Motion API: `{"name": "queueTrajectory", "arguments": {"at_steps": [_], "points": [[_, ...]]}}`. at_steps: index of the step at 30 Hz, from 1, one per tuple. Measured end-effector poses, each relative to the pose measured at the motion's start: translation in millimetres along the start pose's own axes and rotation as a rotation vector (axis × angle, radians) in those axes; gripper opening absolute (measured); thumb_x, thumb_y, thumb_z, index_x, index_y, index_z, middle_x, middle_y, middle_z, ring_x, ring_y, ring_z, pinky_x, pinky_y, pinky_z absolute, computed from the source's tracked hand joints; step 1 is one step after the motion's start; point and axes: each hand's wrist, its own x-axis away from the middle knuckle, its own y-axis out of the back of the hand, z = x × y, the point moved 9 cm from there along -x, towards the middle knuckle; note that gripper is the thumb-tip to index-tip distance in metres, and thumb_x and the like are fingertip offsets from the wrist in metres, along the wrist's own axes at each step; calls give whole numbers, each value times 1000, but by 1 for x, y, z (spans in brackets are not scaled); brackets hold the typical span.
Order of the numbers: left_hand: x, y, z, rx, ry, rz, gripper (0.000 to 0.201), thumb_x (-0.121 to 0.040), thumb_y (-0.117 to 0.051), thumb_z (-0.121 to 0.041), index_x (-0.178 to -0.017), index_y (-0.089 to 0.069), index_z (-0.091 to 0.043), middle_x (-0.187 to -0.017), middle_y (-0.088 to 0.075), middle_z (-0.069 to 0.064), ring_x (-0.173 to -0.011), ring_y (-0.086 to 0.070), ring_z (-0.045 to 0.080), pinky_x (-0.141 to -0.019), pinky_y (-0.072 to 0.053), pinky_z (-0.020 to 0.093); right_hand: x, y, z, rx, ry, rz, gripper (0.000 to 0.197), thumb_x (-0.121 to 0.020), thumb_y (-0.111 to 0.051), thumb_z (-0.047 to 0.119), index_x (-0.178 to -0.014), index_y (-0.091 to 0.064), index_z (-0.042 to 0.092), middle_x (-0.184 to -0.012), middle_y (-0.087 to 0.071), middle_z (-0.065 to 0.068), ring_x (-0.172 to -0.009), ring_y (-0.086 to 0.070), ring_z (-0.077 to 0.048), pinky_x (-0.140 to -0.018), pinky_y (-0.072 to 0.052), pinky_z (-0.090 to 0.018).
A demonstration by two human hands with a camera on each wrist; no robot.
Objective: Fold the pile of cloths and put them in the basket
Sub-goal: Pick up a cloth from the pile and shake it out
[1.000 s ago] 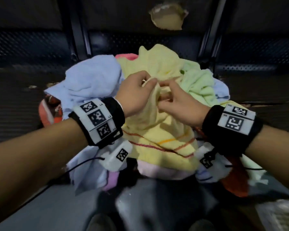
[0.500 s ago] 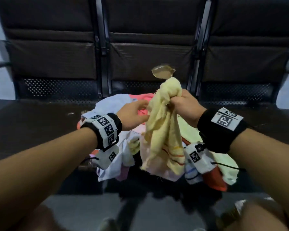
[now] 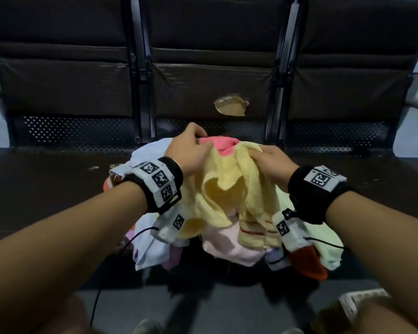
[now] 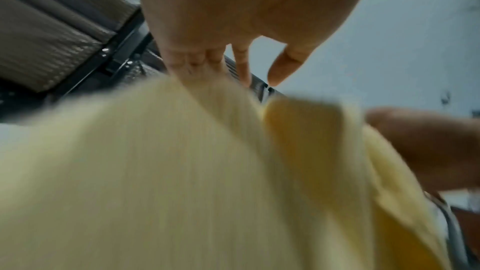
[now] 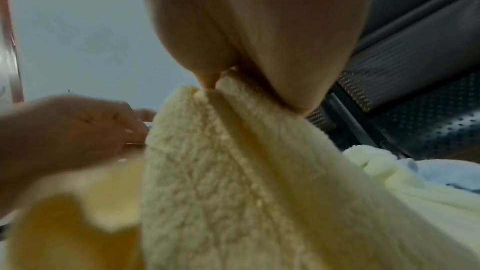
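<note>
Where half a second ago the yellow towel (image 3: pixel 229 189) hung bunched in a narrow rope from the right hand (image 3: pixel 269 162), it now stretches between both hands — the left hand (image 3: pixel 191 150) has taken hold of its own end, and the two have drawn apart. In the right wrist view the right thumb and fingers (image 5: pixel 207 77) pinch a folded edge of the terry cloth; the left wrist view is smeared with motion, but the left fingers (image 4: pixel 197 63) appear curled onto the fabric as well. So both hands grasp the towel, neither released.

That change matters: I judge the towel is being opened out to find its edges, the step that comes before any fold. It sags in loose hollows between the wrists, so it is not yet flat or squared.

Below and beyond the hands lies the pile of cloths (image 3: pixel 227 247) on the dark bench seat (image 3: pixel 46 189), a pink cloth (image 3: pixel 219 144) showing just past the fingertips and a pale green one beneath the right wrist. Compared with the earlier frame, the hands have also dropped nearer the heap. No basket is plainly in view — only a pale blur near the right forearm, too indistinct to name.
</note>
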Motion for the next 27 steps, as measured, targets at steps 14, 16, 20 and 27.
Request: {"name": "queueTrajectory", "arguments": {"at_steps": [14,16,20,27], "points": [[5,-59,5,-167,-295,71,32,-100,-44,-17,-119,-69,-20,-107,-69,0,-104,-60,22,-78,-34,22,-23,-6,-8,310,236,-62,20,-103,-49,33,-118,-59,24,-94,-60,14,-87,-57,-9,-75,-41,-24],[4,-51,2,-204,-293,-26,30,-100,-42,-16,-104,-72,-14,-98,-60,3,-99,-53,23,-83,-36,29,-21,-4,-20,367,201,-48,26,-98,-50,16,-122,-55,23,-91,-54,17,-85,-56,-9,-69,-40,-22],[-4,-45,10,-104,-128,-45,27,-99,-39,-14,-80,-57,-9,-73,-55,-1,-76,-51,23,-67,-34,33,-9,-24,-6,192,243,98,30,-89,-63,16,-117,-55,23,-113,-62,-1,-108,-59,-20,-92,-51,-35],[3,-46,7,66,28,-9,36,-101,-33,-21,-66,-34,-21,-66,-40,-4,-65,-40,16,-60,-29,34,-2,-46,-4,543,215,90,11,-93,-60,23,-89,-66,15,-82,-67,-3,-76,-60,-21,-68,-44,-33]]}}
